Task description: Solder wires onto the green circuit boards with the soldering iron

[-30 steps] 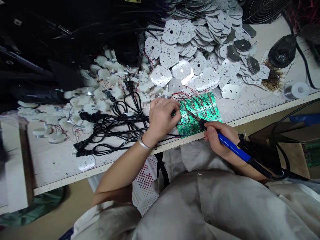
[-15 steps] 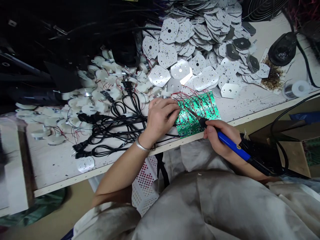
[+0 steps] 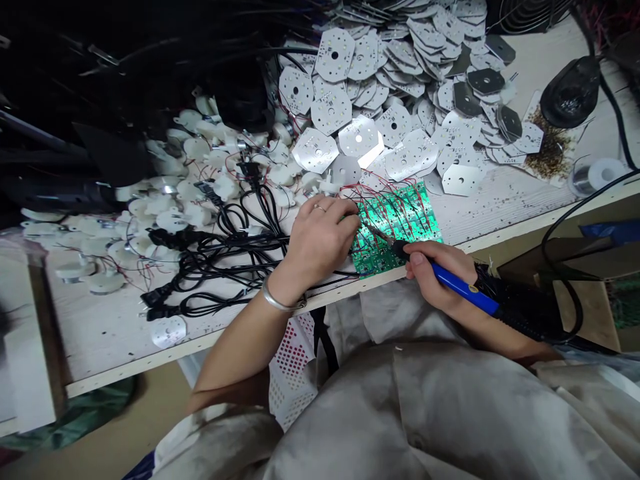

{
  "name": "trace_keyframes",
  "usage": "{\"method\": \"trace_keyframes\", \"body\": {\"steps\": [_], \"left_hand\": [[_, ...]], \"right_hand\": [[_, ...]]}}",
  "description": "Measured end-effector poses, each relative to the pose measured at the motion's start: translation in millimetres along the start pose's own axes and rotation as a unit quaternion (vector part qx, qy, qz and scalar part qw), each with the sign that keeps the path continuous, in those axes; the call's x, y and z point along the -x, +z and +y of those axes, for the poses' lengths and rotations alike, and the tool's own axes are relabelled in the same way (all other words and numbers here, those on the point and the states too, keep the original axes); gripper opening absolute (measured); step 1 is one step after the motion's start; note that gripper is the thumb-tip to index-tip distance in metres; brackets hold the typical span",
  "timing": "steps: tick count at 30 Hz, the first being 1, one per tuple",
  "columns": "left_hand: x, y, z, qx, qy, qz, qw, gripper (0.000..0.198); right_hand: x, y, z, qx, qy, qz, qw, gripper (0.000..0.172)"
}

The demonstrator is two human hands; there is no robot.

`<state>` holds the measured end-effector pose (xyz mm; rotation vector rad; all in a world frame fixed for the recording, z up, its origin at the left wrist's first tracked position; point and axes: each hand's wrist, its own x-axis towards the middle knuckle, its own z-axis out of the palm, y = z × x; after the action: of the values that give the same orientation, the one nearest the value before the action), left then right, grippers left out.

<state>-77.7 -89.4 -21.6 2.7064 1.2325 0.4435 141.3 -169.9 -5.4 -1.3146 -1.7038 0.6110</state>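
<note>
A green circuit board panel (image 3: 395, 227) with red and black wires lies at the table's front edge. My right hand (image 3: 437, 270) grips a blue soldering iron (image 3: 465, 290), whose metal tip points left over the board. At the panel's left edge is my left hand (image 3: 325, 233), fingers curled together; what its fingertips hold is too hidden to make out. Black power cords (image 3: 240, 247) lie bundled beside my left wrist.
Behind the board, white octagonal plates (image 3: 333, 110) are piled. White motor parts (image 3: 200, 153) with red wires spread at left. A solder spool (image 3: 597, 177) and a black stand (image 3: 570, 93) are at right. A perforated white basket (image 3: 293, 367) is below the table edge.
My left hand has turned slightly, showing more of its back and a ring. The iron and my right hand have shifted slightly left and down.
</note>
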Motion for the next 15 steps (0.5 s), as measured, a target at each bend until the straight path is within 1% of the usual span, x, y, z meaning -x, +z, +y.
{"method": "trace_keyframes", "body": {"steps": [6, 10, 15], "left_hand": [[-3, -3.0, 1, 0.003, -0.006, -0.019, 1.0, 0.022], [-3, -2.0, 4, 0.013, -0.018, -0.018, 1.0, 0.021], [-3, -2.1, 5, -0.012, -0.004, -0.008, 1.0, 0.021]], "right_hand": [[-2, 1, 2, 0.006, -0.008, -0.015, 1.0, 0.015], [-1, 1, 6, 0.028, -0.021, -0.038, 0.999, 0.015], [0, 6, 11, 0.033, -0.044, -0.023, 0.998, 0.015]]}}
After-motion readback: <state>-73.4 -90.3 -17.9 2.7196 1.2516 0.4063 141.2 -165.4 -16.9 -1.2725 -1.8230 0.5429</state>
